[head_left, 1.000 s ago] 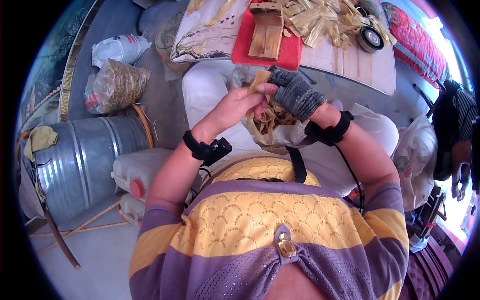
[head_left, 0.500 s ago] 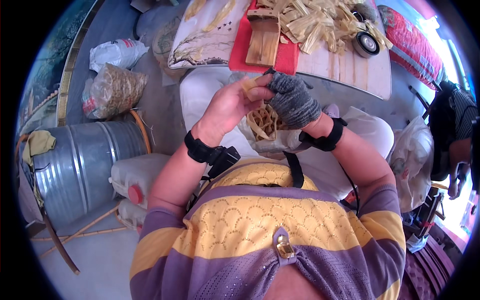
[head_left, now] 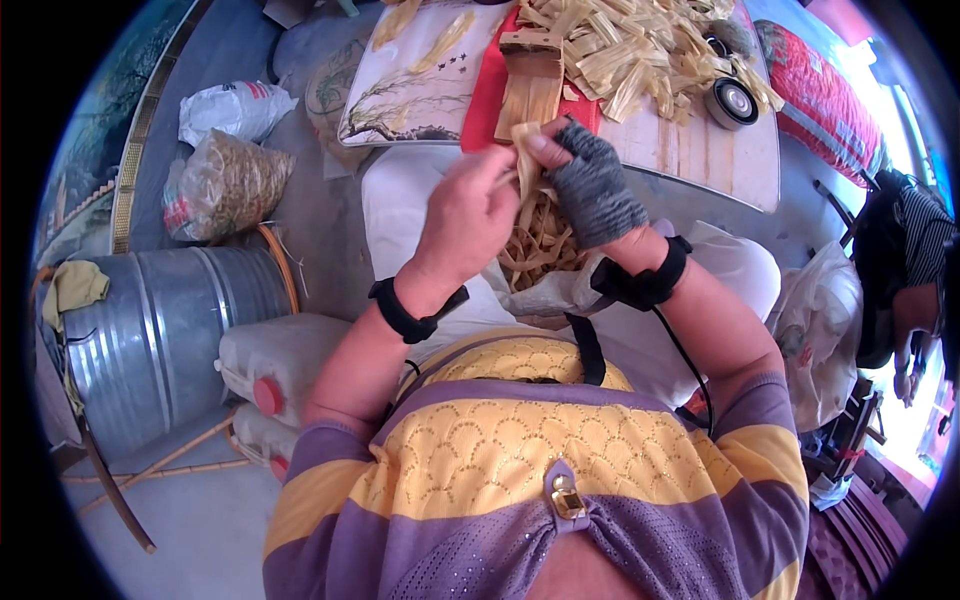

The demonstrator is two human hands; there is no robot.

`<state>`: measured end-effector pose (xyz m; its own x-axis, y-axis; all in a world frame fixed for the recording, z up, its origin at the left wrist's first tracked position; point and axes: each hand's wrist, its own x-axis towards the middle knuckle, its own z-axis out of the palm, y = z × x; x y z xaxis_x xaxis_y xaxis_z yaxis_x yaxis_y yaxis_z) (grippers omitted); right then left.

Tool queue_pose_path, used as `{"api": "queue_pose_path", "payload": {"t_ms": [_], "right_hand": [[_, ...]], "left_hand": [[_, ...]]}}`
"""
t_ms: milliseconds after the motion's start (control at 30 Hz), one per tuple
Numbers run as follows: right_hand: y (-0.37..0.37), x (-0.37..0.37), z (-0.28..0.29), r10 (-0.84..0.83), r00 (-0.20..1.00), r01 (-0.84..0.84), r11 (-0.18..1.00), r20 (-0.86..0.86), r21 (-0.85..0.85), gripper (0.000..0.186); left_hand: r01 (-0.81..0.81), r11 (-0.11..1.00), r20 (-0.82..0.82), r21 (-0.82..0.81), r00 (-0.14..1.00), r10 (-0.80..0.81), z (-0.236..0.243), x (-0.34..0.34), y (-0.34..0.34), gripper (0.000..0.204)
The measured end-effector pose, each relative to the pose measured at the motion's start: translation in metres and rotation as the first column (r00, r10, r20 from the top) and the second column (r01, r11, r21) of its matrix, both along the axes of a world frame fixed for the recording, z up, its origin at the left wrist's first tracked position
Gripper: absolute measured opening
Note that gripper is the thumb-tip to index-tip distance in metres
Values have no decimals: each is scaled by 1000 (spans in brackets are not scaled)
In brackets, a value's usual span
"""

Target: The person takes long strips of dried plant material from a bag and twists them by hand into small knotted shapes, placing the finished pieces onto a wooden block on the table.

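A thin, pale yellow, dried-looking strip [head_left: 526, 158] hangs between my two hands, above my lap. My right hand [head_left: 590, 185], in a grey knitted fingerless glove, pinches its upper part with thumb and fingers. Bare and slightly blurred, my left hand [head_left: 468, 212] is closed at the strip's left edge; its fingertips are partly hidden. Under the hands, a whitish bag [head_left: 550, 297] between my legs contains curled narrow strips [head_left: 540, 245]. Just beyond the hands, a wooden block with a raised bar [head_left: 530, 80] lies on a red cloth [head_left: 488, 95].
A pile of flat pale strips [head_left: 640, 55] and a round black-and-silver object [head_left: 733, 102] lie on the patterned table [head_left: 690, 160]. At left are a metal drum [head_left: 180, 335], a white jug [head_left: 285, 360] and a filled clear bag [head_left: 235, 185]. A red sack [head_left: 820, 105] stands at right.
My hands have drawn slightly apart, and the left has turned, its back now facing up. More of the strip shows, now upright. The table edge sits a little lower in view.
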<state>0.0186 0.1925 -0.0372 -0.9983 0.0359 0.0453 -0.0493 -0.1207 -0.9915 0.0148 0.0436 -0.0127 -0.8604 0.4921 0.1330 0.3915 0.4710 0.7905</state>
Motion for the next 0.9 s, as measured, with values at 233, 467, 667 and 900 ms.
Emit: {"api": "queue_pose_path", "payload": {"t_ms": [233,467,667,900], "right_hand": [[0,5,22,295,935,-238,933,197,-268,20],[7,12,26,231,937,-66,855,-263,515,29],[14,1,36,239,968,-250,941,73,231,34],[17,-7,22,193,975,-217,936,114,276,38]], "left_hand": [[-65,987,-500,144,856,130,0,-9,-3,20],[-36,947,-56,319,997,57,-7,-10,-8,11],[22,952,-74,307,997,0,-6,-18,-11,19],[-310,749,492,586,870,-25,-7,-9,-3,14]]}}
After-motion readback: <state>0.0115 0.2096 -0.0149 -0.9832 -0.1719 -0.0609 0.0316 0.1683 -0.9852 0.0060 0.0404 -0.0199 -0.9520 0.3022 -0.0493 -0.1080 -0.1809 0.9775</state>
